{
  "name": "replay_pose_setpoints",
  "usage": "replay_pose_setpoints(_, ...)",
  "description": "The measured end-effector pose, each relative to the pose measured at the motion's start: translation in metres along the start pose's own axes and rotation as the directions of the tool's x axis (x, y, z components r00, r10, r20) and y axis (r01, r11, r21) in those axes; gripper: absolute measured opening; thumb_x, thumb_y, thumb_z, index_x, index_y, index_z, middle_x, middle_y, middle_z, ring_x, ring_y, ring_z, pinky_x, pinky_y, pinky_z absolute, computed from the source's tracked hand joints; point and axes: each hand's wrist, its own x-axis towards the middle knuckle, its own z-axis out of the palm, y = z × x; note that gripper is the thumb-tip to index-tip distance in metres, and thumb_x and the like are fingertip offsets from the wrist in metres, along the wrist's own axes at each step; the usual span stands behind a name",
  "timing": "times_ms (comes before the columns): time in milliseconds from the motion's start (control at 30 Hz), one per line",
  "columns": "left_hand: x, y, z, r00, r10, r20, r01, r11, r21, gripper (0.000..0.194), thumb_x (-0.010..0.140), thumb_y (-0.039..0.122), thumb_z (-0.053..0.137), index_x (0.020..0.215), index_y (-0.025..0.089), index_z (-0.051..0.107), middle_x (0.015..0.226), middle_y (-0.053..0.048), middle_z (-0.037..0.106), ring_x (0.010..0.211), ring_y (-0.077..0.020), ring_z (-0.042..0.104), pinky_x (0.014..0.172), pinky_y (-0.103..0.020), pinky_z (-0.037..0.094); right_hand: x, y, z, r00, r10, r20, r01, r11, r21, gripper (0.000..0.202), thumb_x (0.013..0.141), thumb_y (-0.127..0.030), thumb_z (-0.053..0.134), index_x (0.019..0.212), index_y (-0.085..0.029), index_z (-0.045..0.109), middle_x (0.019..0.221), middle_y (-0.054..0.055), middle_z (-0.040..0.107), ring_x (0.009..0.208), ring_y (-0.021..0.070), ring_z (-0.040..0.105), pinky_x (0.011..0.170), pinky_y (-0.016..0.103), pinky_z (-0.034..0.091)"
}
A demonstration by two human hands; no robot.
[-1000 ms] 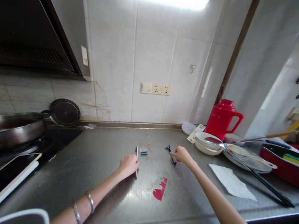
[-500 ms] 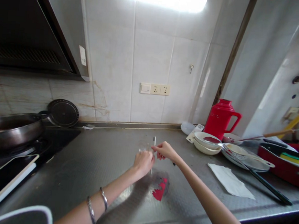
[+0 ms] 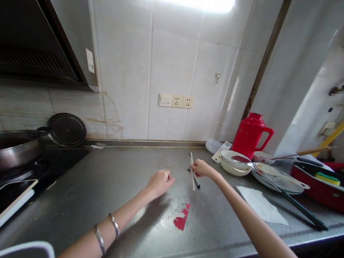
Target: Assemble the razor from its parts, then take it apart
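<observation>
My right hand (image 3: 201, 168) pinches a thin white pen-like stick (image 3: 192, 177) over the metal counter. Just beneath, a second slim stick with a black end (image 3: 197, 183) lies crossed by the first, its far part behind the fingers. To the left hovers my left hand (image 3: 158, 182), back up, its fingers curled in and the thumb side turned right; what they hold, if anything, is hidden. Nearer to me a jagged red scrap (image 3: 182, 218) lies flat on the counter (image 3: 119, 188).
A pan (image 3: 9, 148) sits on the stove at the left, near a white-edged tablet-like object (image 3: 1, 211). On the right stand a red thermos jug (image 3: 249, 135), stacked bowls (image 3: 235, 167), a paper napkin (image 3: 261, 204), dark green chopsticks (image 3: 305, 214) and a red pan (image 3: 322, 192) with a sponge.
My hands have moved apart. The right hand has carried the white stick rightward, beside the dark-ended one; the left has drawn away from it. The view has shifted slightly.
</observation>
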Motion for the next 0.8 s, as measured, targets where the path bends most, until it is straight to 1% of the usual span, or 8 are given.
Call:
replay_pose_setpoints(67,0.005,-0.017,0.002,1.000,0.012,0.001,-0.012,0.999,-0.053,0.019,0.079,0.033,0.047,0.081,0.017,0.057,0.085,-0.006,0.062,0.081,-0.0171,0.057,0.070,-0.026,0.041,0.007,0.025,-0.008,0.996,0.060,0.073,-0.053,0.994,-0.093,0.038,0.081,-0.028,0.040,0.054,-0.011,0.060,0.048,0.007,0.061,0.034,0.0084,0.046,0.041,0.019,0.035)
replay_pose_setpoints(133,0.009,-0.032,0.005,1.000,0.002,-0.030,-0.004,0.996,-0.084,0.015,0.075,0.027,0.051,0.085,0.016,0.056,0.089,-0.006,0.059,0.088,-0.0179,0.054,0.077,-0.028,0.041,0.012,0.045,-0.010,0.984,0.078,0.162,-0.048,0.983,-0.180,0.041,0.084,-0.030,0.036,0.056,-0.010,0.060,0.053,0.008,0.063,0.033,0.0081,0.046,0.041,0.020,0.036)
replay_pose_setpoints(200,0.012,-0.044,0.009,0.995,-0.007,-0.095,-0.001,0.997,-0.083,0.021,0.072,0.025,0.054,0.090,0.017,0.053,0.096,-0.007,0.055,0.095,-0.0195,0.050,0.084,-0.031,0.039,0.015,0.059,-0.007,0.974,0.095,0.207,-0.049,0.974,-0.219,0.042,0.085,-0.030,0.035,0.056,-0.010,0.060,0.055,0.009,0.063,0.033,0.0085,0.046,0.042,0.021,0.037)
replay_pose_setpoints(267,0.013,-0.052,0.014,0.991,0.002,-0.135,-0.012,0.997,-0.073,0.028,0.069,0.023,0.055,0.097,0.017,0.051,0.103,-0.008,0.051,0.101,-0.0208,0.047,0.090,-0.034,0.036,0.017,0.067,-0.001,0.967,0.108,0.232,-0.051,0.969,-0.240,0.042,0.084,-0.031,0.037,0.055,-0.010,0.059,0.055,0.009,0.063,0.034,0.0093,0.047,0.042,0.022,0.037)
replay_pose_setpoints(333,0.015,-0.058,0.018,0.991,0.027,-0.127,-0.035,0.997,-0.065,0.037,0.067,0.021,0.056,0.103,0.016,0.048,0.110,-0.009,0.049,0.106,-0.0222,0.045,0.093,-0.035,0.034,0.018,0.071,0.007,0.960,0.111,0.256,-0.040,0.963,-0.265,0.041,0.083,-0.031,0.038,0.053,-0.011,0.058,0.056,0.009,0.063,0.037,0.0100,0.049,0.042,0.022,0.038)
replay_pose_setpoints(467,0.019,-0.066,0.026,0.998,0.058,-0.039,-0.060,0.996,-0.059,0.051,0.065,0.022,0.057,0.113,0.013,0.044,0.119,-0.014,0.048,0.114,-0.0261,0.042,0.097,-0.036,0.031,0.022,0.074,0.018,0.958,0.097,0.272,-0.005,0.948,-0.318,0.043,0.082,-0.030,0.038,0.052,-0.011,0.060,0.059,0.011,0.066,0.046,0.0137,0.056,0.048,0.022,0.041)
replay_pose_setpoints(633,0.022,-0.073,0.034,1.000,0.013,0.017,-0.011,0.993,-0.120,0.055,0.068,0.024,0.055,0.119,0.010,0.040,0.119,-0.017,0.051,0.111,-0.0261,0.048,0.095,-0.035,0.035,0.025,0.074,0.024,0.971,0.060,0.231,0.035,0.922,-0.385,0.043,0.083,-0.027,0.035,0.061,-0.009,0.067,0.068,0.016,0.068,0.067,0.0199,0.064,0.061,0.025,0.044)
replay_pose_setpoints(800,0.023,-0.075,0.037,1.000,-0.007,0.007,0.008,0.988,-0.154,0.055,0.068,0.020,0.054,0.120,0.010,0.039,0.116,-0.017,0.054,0.107,-0.0247,0.052,0.092,-0.034,0.037,0.026,0.076,0.028,0.980,0.036,0.195,0.052,0.901,-0.432,0.041,0.083,-0.029,0.036,0.075,-0.008,0.070,0.078,0.018,0.069,0.075,0.0223,0.065,0.063,0.026,0.043)
